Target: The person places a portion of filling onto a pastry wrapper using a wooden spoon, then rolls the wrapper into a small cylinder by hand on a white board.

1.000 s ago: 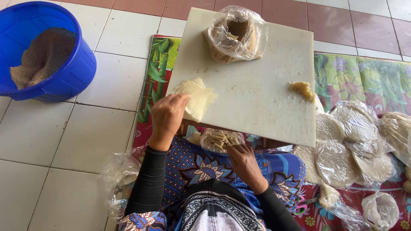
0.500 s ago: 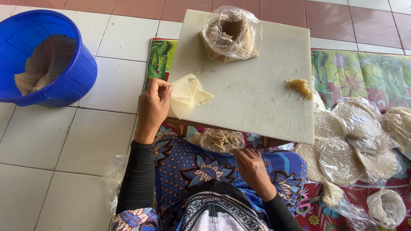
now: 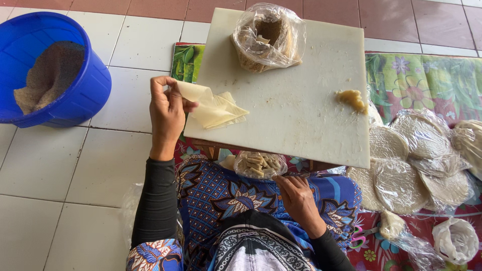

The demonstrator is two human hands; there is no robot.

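Thin pale pastry sheet (image 3: 213,108), folded and creased, lies at the near-left edge of the white cutting board (image 3: 291,115), its corner pinched between thumb and fingers of the left hand (image 3: 168,113); wrist straight, black sleeve. Right hand (image 3: 296,195) rests loosely open on the lap, just below a clear bag of cut pastry strips (image 3: 258,164). Beyond the pinch: plastic-wrapped tub of brown filling (image 3: 266,37). Far left: blue bucket (image 3: 83,88) with grainy brown contents.

Clear plastic bag (image 3: 268,36) on white board (image 3: 301,125)
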